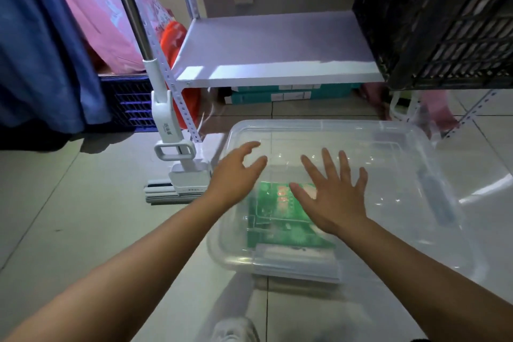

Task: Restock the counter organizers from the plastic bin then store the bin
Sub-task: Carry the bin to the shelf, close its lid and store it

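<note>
Floor (69, 216): pale tiles; carries the bin and the mop.
Shelf (277, 47): white board on perforated metal uprights, at 12 o'clock from the bin; flat teal boxes (277, 94) lie beneath it.
Black crate (438, 16): lattice-walled, at 2 o'clock, on the shelf's right end.
Blue cloth (41, 44): hangs at 10 o'clock, in front of a dark blue crate (130, 105); pink bags (102, 22) behind.
Plastic bin (416, 169): clear, lid on, resting on the floor in front of the shelf; a green printed packet (277, 228) shows through near its 7 o'clock corner.
Mop (172, 133): white, leaning at 9 o'clock of the bin.
Left hand (236, 175): fingers loosely spread, gripping nothing, over the lid's left edge; contact cannot be told.
Right hand (333, 197): fingers splayed straight, palm down over the lid, holding nothing.
</note>
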Demonstrator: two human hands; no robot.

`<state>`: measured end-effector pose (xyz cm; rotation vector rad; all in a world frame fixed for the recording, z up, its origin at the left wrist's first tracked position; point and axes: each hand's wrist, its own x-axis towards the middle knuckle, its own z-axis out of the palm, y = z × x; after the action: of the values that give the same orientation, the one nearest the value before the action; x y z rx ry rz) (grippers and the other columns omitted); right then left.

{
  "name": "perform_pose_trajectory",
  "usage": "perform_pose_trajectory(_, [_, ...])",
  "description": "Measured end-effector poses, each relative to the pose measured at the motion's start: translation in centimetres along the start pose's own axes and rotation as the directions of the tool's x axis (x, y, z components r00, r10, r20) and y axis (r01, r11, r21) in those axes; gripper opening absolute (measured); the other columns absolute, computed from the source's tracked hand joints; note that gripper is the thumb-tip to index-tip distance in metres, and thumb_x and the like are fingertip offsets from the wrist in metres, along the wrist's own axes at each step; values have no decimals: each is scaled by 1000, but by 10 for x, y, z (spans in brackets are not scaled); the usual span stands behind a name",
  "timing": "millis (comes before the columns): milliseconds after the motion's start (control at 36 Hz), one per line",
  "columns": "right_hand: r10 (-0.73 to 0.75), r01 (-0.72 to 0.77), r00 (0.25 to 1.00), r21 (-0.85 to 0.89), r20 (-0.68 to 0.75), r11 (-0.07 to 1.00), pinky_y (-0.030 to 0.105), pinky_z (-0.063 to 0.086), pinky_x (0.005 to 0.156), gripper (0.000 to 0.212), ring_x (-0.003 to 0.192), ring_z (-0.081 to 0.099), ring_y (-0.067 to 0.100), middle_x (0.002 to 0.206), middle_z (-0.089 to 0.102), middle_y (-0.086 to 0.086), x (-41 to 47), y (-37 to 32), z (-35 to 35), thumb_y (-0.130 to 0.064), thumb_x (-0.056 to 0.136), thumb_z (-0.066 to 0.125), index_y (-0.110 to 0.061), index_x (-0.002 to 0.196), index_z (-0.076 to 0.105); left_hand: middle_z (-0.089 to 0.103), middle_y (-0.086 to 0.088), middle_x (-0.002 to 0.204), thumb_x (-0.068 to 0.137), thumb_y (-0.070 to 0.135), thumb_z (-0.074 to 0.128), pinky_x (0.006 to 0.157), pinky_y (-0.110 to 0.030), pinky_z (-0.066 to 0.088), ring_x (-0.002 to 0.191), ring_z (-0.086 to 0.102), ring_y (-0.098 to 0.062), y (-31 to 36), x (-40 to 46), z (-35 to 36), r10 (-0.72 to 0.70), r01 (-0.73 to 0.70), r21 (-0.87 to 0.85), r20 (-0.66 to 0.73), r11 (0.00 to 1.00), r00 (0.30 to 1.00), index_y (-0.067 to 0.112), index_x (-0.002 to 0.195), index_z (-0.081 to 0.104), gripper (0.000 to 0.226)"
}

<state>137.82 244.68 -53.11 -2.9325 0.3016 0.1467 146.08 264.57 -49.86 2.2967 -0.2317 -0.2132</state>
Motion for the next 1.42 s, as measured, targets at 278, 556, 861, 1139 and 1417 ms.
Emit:
perform_pose_trajectory(278, [-115, 115, 993, -71, 4, 991, 66, -15, 112, 74, 150, -21, 24, 164, -20, -1, 8, -18, 34, -83, 80, -7, -53, 147, -20, 56, -13, 139, 71, 66, 74, 101, -67, 43, 122, 57, -41, -88, 34, -51, -532, 734, -361, 516, 575, 671, 30, 143, 45, 85])
perform_pose_trajectory(556, [-115, 112, 993, -84, -36, 990, 65, -12, 113, 74, 150, -21, 23, 164, -19, -1, 2, -14, 37, -82, 79, -10, -53, 147, -21, 68, -10, 117, 75, 34, 85, 80, -45, 62, 105, 67, -27, -59, 45, -58, -511, 617, -76, 487, 783, 708, 7, 128, 58, 65])
perform_pose_trajectory(861, [-116, 114, 993, -90, -20, 989, 66, -13, 113, 75, 150, -22, 25, 163, -22, 0, 4, -13, 37, -82, 79, -10, -53, 146, -22, 68, -20, 100, 80, 20, 83, 56, -43, 63, 77, 70, -32, -22, 35, -45, -522, 487, 188, 280, 853, 806, -3, 111, 62, 44])
perform_pose_trajectory(1139, [-56, 88, 991, 272, -124, 958, 58, -7, 119, 66, 152, -12, 16, 166, -8, -6, 4, -18, 21, -70, 89, 31, -46, 150, 25, -25, -3, 164, 92, 39, 61, 119, -62, 7, 152, -17, -34, 17, 32, 3, -82, 8, 565, 105, 825, 991, 42, 152, -22, 102])
perform_pose_trajectory(1417, [450, -399, 885, 302, -120, 866, 64, 5, 116, 90, 152, -5, 25, 167, -3, -4, -8, 151, -32, -75, 80, 54, -46, 153, 11, -22, 3, 165, 80, 87, -2, 109, -72, -16, 149, -26, -32, 41, -22, 135, 245, -373, 568, 291, 733, 925, 53, 149, -20, 79])
